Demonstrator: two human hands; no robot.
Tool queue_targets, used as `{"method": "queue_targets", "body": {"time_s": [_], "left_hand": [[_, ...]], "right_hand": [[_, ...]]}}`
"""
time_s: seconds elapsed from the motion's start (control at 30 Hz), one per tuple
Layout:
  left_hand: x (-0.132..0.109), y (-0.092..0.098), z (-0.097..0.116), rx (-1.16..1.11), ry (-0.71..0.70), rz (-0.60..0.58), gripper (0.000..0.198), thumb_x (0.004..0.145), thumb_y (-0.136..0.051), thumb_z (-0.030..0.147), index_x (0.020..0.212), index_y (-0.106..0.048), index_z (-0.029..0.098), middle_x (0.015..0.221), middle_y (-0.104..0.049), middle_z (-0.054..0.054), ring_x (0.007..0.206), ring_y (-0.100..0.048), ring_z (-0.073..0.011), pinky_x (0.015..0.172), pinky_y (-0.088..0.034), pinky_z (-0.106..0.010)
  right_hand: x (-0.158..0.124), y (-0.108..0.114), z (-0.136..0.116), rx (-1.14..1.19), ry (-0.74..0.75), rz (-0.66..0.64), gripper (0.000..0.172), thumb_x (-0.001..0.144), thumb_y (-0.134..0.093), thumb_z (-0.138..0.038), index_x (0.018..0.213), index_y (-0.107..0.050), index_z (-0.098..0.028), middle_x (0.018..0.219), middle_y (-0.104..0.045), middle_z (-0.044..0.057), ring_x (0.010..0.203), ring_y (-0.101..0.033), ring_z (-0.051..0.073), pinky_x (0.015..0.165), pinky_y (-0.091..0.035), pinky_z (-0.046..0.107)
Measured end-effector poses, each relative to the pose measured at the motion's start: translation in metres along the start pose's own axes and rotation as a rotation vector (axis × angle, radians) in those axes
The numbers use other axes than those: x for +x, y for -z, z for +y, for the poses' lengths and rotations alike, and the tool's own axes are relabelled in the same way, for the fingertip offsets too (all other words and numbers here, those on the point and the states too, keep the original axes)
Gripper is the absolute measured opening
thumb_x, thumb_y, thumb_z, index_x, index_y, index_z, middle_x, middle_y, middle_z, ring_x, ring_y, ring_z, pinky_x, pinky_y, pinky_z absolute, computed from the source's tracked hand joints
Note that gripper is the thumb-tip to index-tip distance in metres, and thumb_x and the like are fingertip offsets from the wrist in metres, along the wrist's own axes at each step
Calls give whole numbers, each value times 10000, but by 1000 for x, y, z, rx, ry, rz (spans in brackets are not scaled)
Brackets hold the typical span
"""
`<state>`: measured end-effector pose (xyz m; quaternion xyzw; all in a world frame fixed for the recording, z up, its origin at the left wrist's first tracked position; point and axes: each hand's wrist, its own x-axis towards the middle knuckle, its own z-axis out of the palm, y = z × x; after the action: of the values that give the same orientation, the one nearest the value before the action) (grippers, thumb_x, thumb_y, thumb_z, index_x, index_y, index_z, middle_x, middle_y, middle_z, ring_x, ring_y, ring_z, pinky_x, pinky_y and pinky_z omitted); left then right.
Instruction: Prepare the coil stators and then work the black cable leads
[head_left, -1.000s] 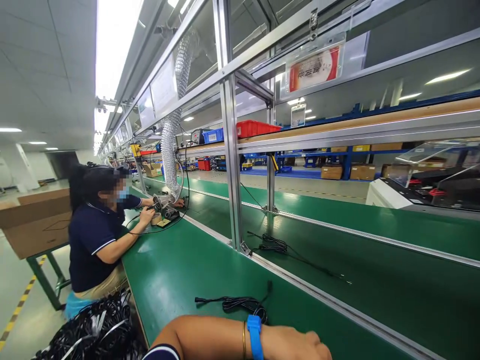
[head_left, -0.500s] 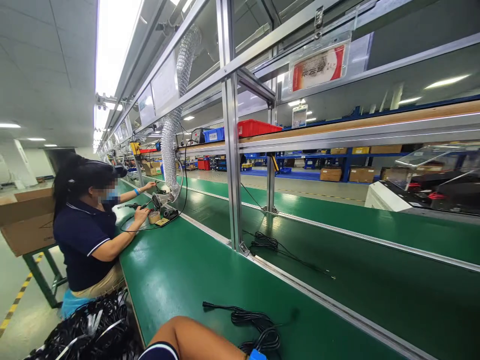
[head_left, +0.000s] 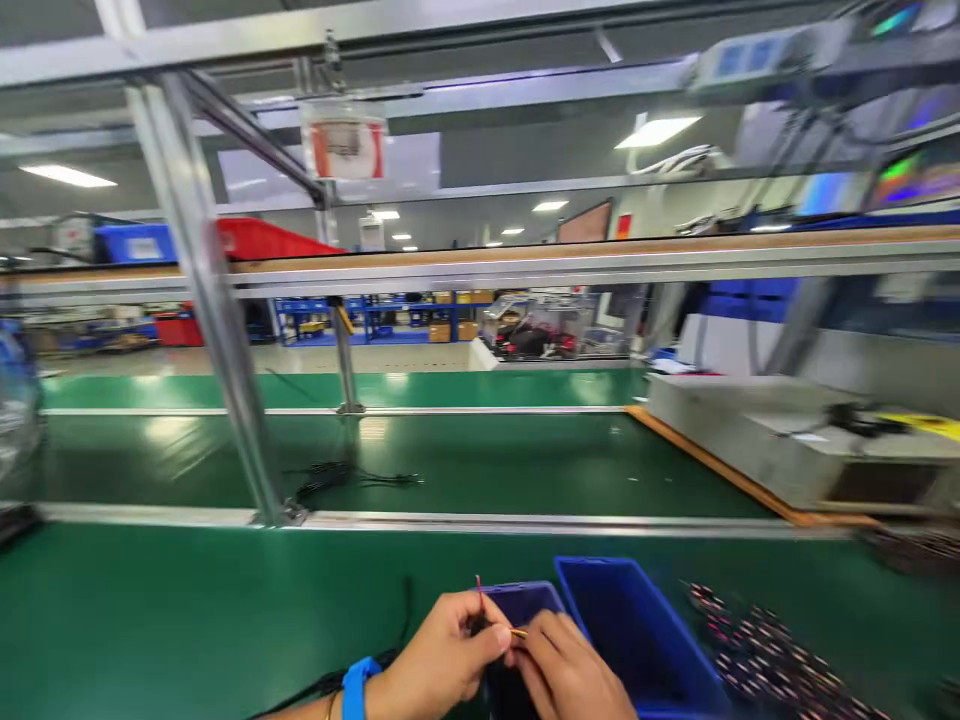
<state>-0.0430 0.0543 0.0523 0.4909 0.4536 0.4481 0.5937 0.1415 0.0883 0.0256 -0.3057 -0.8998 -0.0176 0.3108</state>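
Observation:
Low in the head view, my left hand (head_left: pixel 442 655) is closed in a pinch on a black cable's wire end. A thin red wire (head_left: pixel 480 595) sticks up from between its fingers, and a yellow-orange wire (head_left: pixel 518 632) points right. Close against it, my right hand (head_left: pixel 574 672) has its fingers bent together around the tip of the yellow-orange wire; its fingertips are partly hidden. A black cable (head_left: pixel 322 686) trails left beneath my left wrist, which wears a blue band. Both hands are over a small blue bin (head_left: pixel 525 597), with a larger blue bin (head_left: pixel 637 630) to its right.
Many small dark parts with pale ends (head_left: pixel 765 650) are spread on the green bench (head_left: pixel 165 620) at right. A metal post (head_left: pixel 225 350) rises at left. Behind the front rail lie a bundle of black cables (head_left: pixel 330 480) and a grey metal box (head_left: pixel 750 430).
The view has swung right, and the co-worker has left the frame. Earlier only my left forearm showed, beside a coiled black cable; now both hands are together at the wire ends.

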Motion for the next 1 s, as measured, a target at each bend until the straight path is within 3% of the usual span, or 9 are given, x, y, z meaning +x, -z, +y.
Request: {"method": "queue_targets", "body": {"time_s": [0.1, 0.27, 0.5, 0.8, 1.0], "left_hand": [[5, -8, -6, -44, -2, 8, 609, 643, -745, 755, 706, -522, 192, 575, -579, 47, 323, -182, -6, 348, -100, -209], [-4, 3, -15, -68, -10, 12, 530, 744, -752, 678, 740, -559, 184, 630, -589, 43, 335, -183, 2, 371, -86, -213], [-16, 2, -14, -77, -56, 80, 488, 749, -776, 644, 781, -627, 180, 698, -515, 50, 439, -240, -25, 426, -172, -200], [-16, -2, -14, -110, -66, 112, 476, 745, -795, 617, 766, -647, 165, 671, -545, 34, 486, -295, -49, 470, -248, -193], [-17, -2, -15, -125, -51, 110, 466, 729, -823, 589, 768, -667, 152, 663, -569, 43, 439, -230, -19, 448, -226, -190]], "right_hand": [[3, 14, -11, 128, -62, 26, 274, 969, -438, -62, 878, -632, -233, 853, -685, 24, 801, -690, 190, 672, -563, 262], [5, 31, -21, 290, -151, 170, 244, 984, -441, -89, 896, -629, -218, 826, -679, 15, 772, -680, 174, 715, -562, 263], [9, 35, -24, 315, -51, 298, 228, 976, -467, -89, 998, -656, -214, 843, -664, 42, 781, -658, 184, 701, -557, 279], [6, 37, -23, 314, -40, 275, 222, 976, -494, -61, 1049, -646, -207, 866, -648, 51, 798, -640, 187, 710, -550, 284], [6, 37, -25, 277, -23, 240, 232, 982, -478, -59, 1033, -649, -207, 847, -655, 50, 770, -647, 184, 704, -556, 282]]}}
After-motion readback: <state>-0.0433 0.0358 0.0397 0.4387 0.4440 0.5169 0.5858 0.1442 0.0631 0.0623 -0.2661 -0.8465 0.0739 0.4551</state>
